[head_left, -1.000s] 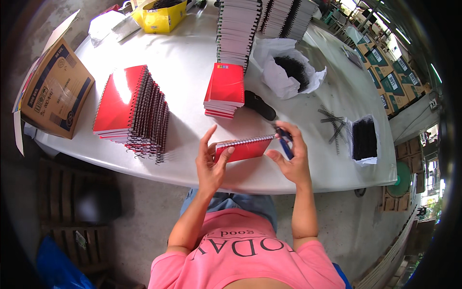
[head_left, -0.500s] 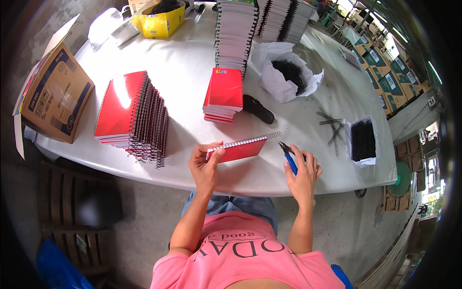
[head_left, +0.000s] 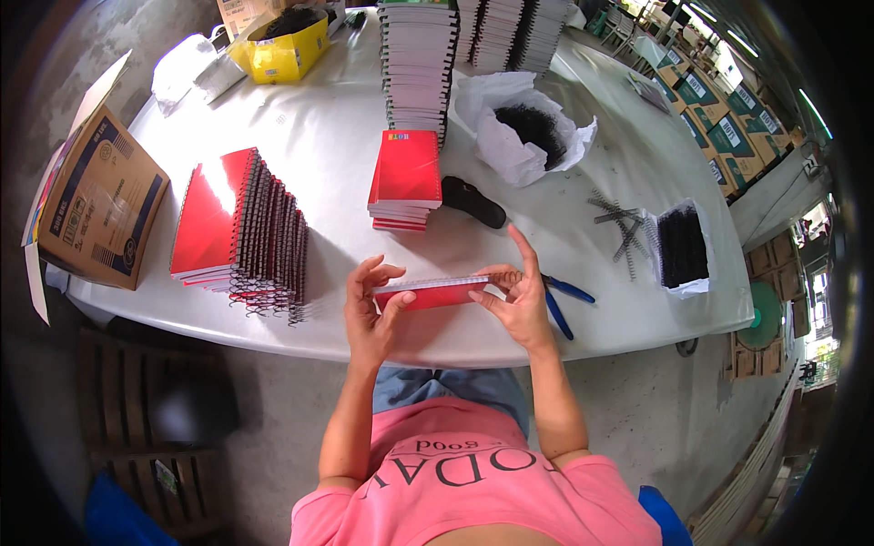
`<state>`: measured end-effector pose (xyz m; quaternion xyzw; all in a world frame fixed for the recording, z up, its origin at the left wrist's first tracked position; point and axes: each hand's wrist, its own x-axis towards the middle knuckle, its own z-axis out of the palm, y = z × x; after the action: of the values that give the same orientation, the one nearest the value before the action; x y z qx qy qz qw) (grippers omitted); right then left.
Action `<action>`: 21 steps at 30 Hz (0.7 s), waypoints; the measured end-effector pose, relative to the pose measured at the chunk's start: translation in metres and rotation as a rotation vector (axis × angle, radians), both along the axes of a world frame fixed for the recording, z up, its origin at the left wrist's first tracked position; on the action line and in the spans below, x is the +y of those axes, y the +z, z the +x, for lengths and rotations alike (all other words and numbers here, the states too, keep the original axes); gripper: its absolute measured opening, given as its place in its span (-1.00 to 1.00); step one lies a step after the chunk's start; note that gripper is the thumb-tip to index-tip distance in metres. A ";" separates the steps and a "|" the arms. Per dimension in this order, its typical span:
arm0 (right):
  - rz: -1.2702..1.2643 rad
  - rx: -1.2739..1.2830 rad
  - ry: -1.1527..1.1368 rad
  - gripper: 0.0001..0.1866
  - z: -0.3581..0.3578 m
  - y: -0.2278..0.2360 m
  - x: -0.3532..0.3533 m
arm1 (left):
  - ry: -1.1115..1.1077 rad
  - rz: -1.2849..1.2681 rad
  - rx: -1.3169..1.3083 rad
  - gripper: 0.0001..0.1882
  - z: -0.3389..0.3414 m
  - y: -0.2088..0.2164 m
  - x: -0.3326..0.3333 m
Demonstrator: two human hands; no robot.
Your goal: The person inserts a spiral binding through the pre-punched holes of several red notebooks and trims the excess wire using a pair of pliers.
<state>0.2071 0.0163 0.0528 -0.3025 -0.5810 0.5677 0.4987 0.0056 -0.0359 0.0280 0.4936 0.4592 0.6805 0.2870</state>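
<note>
A red notebook (head_left: 441,298) is held between my hands, its white-page edge facing up and its red cover toward me. My left hand (head_left: 371,309) grips its left end, thumb on the cover. At the other end my right hand (head_left: 519,308) pinches the notebook, with the index finger stretched outward; its fingers partly hide the spiral coil there. Blue-handled pliers (head_left: 557,304) lie on the table beside my right hand. Beyond the notebook stands a short stack of red notebooks (head_left: 407,173), next to a black elongated object (head_left: 474,202).
Coil-bound red notebooks (head_left: 215,218) are piled at left near a cardboard box (head_left: 109,196). Loose coils (head_left: 623,227) and a white-lined container of black coils (head_left: 683,247) sit at right. Behind are a paper-wrapped coil bundle (head_left: 528,136), tall notebook stacks (head_left: 417,68) and a yellow container (head_left: 289,56).
The pliers have left my right hand and now lie on the table. That hand has moved left onto the notebook's right end. The notebook is now nearly level.
</note>
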 end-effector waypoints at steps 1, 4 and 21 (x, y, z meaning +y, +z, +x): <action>-0.002 0.036 -0.004 -0.05 -0.004 0.001 -0.001 | -0.040 -0.032 -0.027 -0.39 -0.001 -0.004 -0.002; -0.087 0.010 -0.013 -0.09 -0.007 -0.001 -0.004 | -0.051 -0.055 0.014 -0.30 0.006 -0.009 -0.002; 0.777 -0.845 0.040 -0.74 -0.063 0.049 -0.003 | -0.123 -0.082 0.135 -0.57 0.014 -0.019 -0.006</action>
<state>0.1439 0.0131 0.1019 -0.2864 -0.9015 0.1517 0.2869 0.0197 -0.0416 0.0091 0.5534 0.4737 0.6076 0.3165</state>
